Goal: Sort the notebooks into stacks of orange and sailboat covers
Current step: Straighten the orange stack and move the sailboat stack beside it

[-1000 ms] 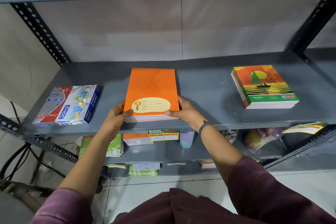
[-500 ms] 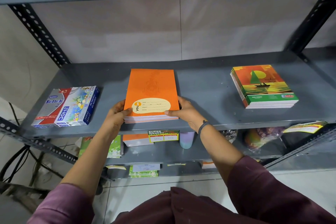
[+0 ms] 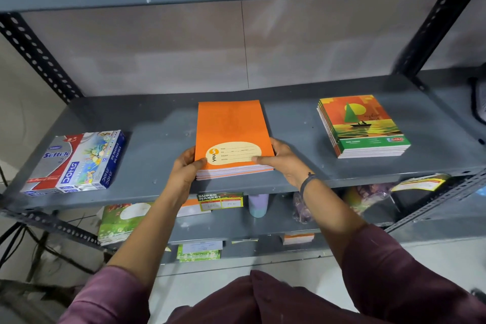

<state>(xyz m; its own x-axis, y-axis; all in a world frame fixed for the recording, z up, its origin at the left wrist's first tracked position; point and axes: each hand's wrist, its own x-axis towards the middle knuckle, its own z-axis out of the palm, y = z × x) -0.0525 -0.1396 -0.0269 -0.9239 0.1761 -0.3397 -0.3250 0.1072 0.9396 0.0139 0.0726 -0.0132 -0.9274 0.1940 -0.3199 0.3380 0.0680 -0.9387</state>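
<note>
1. At 9 o'clock on the grey shelf [image 3: 163, 137] lies a box of crayons [image 3: 76, 163], well apart from the notebooks and no part of the sorting.
2. The left hand [image 3: 188, 166] is closed on the near left corner of the orange stack [image 3: 232, 137], thumb on the top cover, fingers hidden under the edge.
3. The orange stack lies flat at the shelf's middle, its near edge close to the shelf's front lip, the cream label toward the person. The page edges look fairly even.
4. The right hand [image 3: 282, 159] is closed on the near right corner of the same stack, thumb lying across the label.
5. Over the last second little has changed: both hands have stayed on the stack, and it sits where it did. I judge this as squaring-up, not carrying.
6. At 3 o'clock the sailboat stack [image 3: 364, 126] rests alone, well apart from the orange one, untouched by either hand.
7. With two separate stacks and no loose notebook on this shelf, the sorting looks nearly finished; letting go seems to be what remains.
</note>
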